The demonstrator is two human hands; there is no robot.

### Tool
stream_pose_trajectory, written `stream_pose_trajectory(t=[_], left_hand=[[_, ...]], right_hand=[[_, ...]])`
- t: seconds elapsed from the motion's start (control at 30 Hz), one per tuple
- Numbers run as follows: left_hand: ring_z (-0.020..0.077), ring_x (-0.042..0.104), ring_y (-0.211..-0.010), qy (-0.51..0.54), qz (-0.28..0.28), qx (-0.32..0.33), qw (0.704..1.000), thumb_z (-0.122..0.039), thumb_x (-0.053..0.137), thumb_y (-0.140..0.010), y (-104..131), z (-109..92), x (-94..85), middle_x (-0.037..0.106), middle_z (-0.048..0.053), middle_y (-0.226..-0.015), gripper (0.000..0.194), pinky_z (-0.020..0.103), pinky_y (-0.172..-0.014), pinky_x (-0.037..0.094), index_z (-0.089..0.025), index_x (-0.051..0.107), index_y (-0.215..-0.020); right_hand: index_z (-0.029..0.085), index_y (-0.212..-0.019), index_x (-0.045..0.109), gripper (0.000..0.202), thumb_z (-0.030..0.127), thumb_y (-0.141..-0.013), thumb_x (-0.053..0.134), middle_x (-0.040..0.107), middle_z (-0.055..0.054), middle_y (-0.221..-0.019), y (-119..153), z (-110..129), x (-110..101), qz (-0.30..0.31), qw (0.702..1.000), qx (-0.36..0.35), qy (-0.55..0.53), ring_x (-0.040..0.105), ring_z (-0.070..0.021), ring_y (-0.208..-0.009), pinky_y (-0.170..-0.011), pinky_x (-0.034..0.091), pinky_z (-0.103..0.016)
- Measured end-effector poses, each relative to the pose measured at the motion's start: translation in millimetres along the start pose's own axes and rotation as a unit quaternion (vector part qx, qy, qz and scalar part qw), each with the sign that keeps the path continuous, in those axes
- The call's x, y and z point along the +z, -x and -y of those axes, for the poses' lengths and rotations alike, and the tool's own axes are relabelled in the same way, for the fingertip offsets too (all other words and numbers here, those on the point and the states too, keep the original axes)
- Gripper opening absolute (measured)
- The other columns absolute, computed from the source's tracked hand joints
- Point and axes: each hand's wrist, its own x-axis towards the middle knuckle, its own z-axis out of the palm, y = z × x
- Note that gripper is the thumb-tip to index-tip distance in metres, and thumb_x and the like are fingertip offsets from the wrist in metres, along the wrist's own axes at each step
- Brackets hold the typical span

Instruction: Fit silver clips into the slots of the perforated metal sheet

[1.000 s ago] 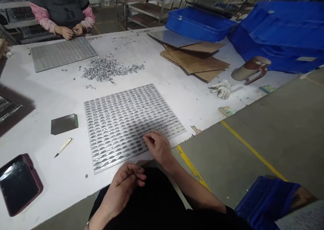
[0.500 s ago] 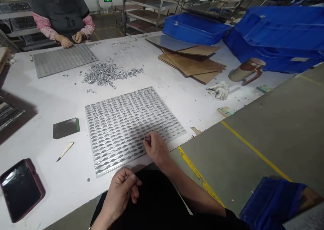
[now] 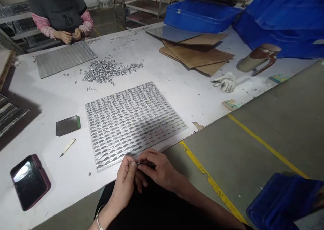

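My left hand [image 3: 128, 176] and my right hand [image 3: 160, 169] meet at the near edge of a flat sheet, fingertips pinched together. Between them is a small dark, shiny metal piece [image 3: 138, 163], mostly covered by the fingers. The sheet [image 3: 96, 169] lies on the white table and carries rows of pointed-oval, leaf-like grey pieces [image 3: 126, 118]. Toward its right corner the rows look duller and brownish. Beyond the sheet, a loose heap of small silvery oval pieces [image 3: 103, 71] is spread on the table.
To the left are a dark rectangular plate [image 3: 68, 125], a white-handled knife [image 3: 68, 147] and a phone [image 3: 30, 182]. Opposite, a co-worker's hands [image 3: 68, 36] are over another sheet [image 3: 63, 59]. On the right stand brown boards [image 3: 197, 54], gloves [image 3: 226, 82], a mug [image 3: 258, 59] and blue crates [image 3: 199, 17].
My right hand has drawn back from the sheet to my left hand, and their fingertips now meet around the small metal piece. The view has shifted slightly. The co-worker's hands have come closer together.
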Motion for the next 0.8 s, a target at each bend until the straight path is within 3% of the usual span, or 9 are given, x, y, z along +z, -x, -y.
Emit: stream_pose_trajectory(t=[0.07,0.2,0.33,0.4,0.53,0.8], left_hand=[[0.0107,0.053,-0.039,-0.056,0.003,0.018,0.998,-0.047,0.044,-0.097,1.0,0.3,-0.3,0.062,-0.004,-0.054,0.025,0.019,-0.039,0.037,-0.023,0.041,-0.091],[0.0117,0.053,-0.039,-0.097,0.004,0.023,0.995,-0.051,0.044,-0.096,3.2,0.5,-5.8,0.062,-0.004,-0.053,0.028,0.019,-0.039,0.037,-0.023,0.041,-0.100],[0.0152,0.063,-0.052,-0.090,0.007,0.006,0.996,-0.051,0.052,-0.092,3.0,4.1,-14.5,0.071,0.005,-0.084,0.039,0.022,-0.040,0.042,-0.024,0.041,-0.118],[0.0147,0.063,-0.055,-0.101,0.003,0.004,0.995,-0.049,0.053,-0.092,2.5,7.6,-18.8,0.070,0.007,-0.094,0.036,0.022,-0.040,0.043,-0.023,0.045,-0.115],[0.0131,0.060,-0.055,-0.117,0.009,0.008,0.993,-0.047,0.054,-0.092,2.6,12.6,-25.5,0.069,0.006,-0.089,0.030,0.021,-0.040,0.041,-0.020,0.052,-0.103],[0.0111,0.054,-0.050,-0.135,-0.005,0.018,0.991,-0.046,0.056,-0.091,5.7,2.0,-26.5,0.069,0.006,-0.084,0.027,0.023,-0.044,0.041,-0.019,0.059,-0.092]], right_hand=[[0.022,-0.097,0.065,0.008,0.022,-0.093,0.058,0.068,-0.003,-0.089,-1.2,2.5,4.1,0.019,1.000,0.017,-0.006,0.063,-0.0164,-0.088,-0.081,0.051,-0.029],[0.022,-0.083,0.063,0.008,0.020,-0.091,0.059,0.065,0.000,-0.081,-3.2,1.1,6.9,0.036,0.999,0.031,0.002,0.062,-0.0152,-0.082,-0.076,0.050,-0.027],[0.021,-0.086,0.062,0.009,0.020,-0.093,0.056,0.065,-0.001,-0.083,-14.9,-20.7,-3.4,-0.022,0.995,0.076,0.053,0.061,-0.0157,-0.080,-0.075,0.048,-0.028],[0.020,-0.086,0.062,0.011,0.021,-0.093,0.054,0.065,-0.003,-0.085,-24.8,-33.6,-8.7,-0.035,0.989,0.094,0.113,0.061,-0.0176,-0.084,-0.078,0.048,-0.030],[0.019,-0.081,0.062,0.012,0.018,-0.091,0.056,0.065,-0.003,-0.085,-40.5,-46.9,-7.2,-0.012,0.974,0.102,0.202,0.060,-0.0180,-0.085,-0.081,0.046,-0.031],[0.019,-0.073,0.061,0.015,0.013,-0.086,0.058,0.064,-0.001,-0.079,-50.4,-39.9,-6.4,0.018,0.959,0.141,0.243,0.060,-0.0168,-0.078,-0.076,0.042,-0.028]])
